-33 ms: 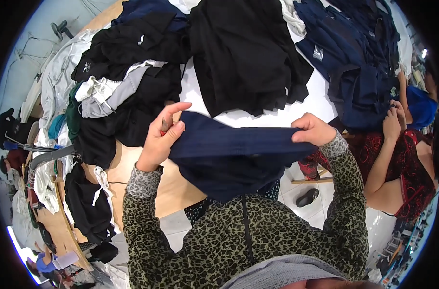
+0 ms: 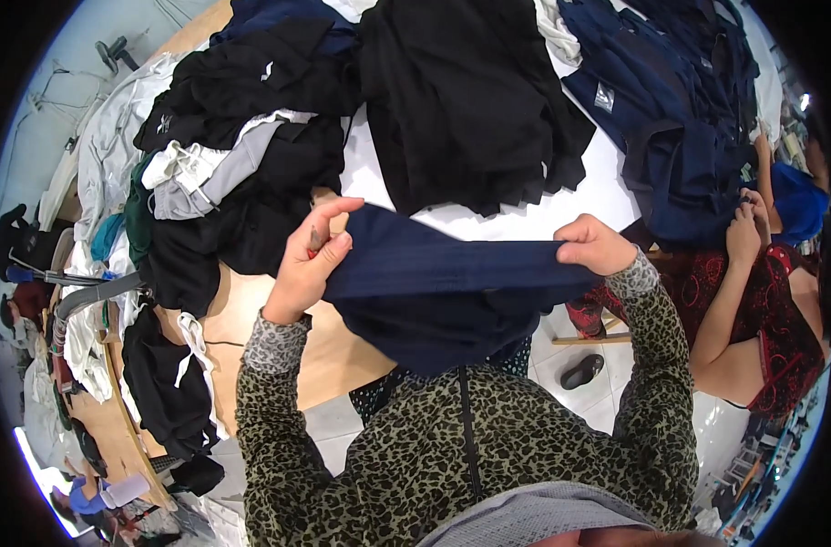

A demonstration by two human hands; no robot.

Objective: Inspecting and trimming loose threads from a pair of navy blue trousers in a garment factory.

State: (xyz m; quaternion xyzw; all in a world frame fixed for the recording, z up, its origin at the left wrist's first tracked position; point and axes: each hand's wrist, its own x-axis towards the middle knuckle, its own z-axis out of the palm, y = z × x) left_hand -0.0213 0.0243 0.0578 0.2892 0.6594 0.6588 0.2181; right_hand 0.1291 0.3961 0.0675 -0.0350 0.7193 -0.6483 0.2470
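A navy blue garment (image 2: 434, 310) is stretched sideways in front of my chest, its wide band along the top edge and the rest hanging in folds below. My left hand (image 2: 308, 260) grips the band's left end, thumb in front and index finger extended above it. A small thing with a bit of red shows in the left palm; its kind is hard to make out. At the band's right end, my right hand (image 2: 598, 244) pinches the cloth between thumb and curled fingers.
Black garments (image 2: 466, 100) lie stacked on the white table ahead. To the left are a black heap and grey shorts (image 2: 220, 178); navy garments (image 2: 652, 100) lie at right. A co-worker's arm (image 2: 730, 283) is near on the right. A grey hose (image 2: 101, 296) curves at left.
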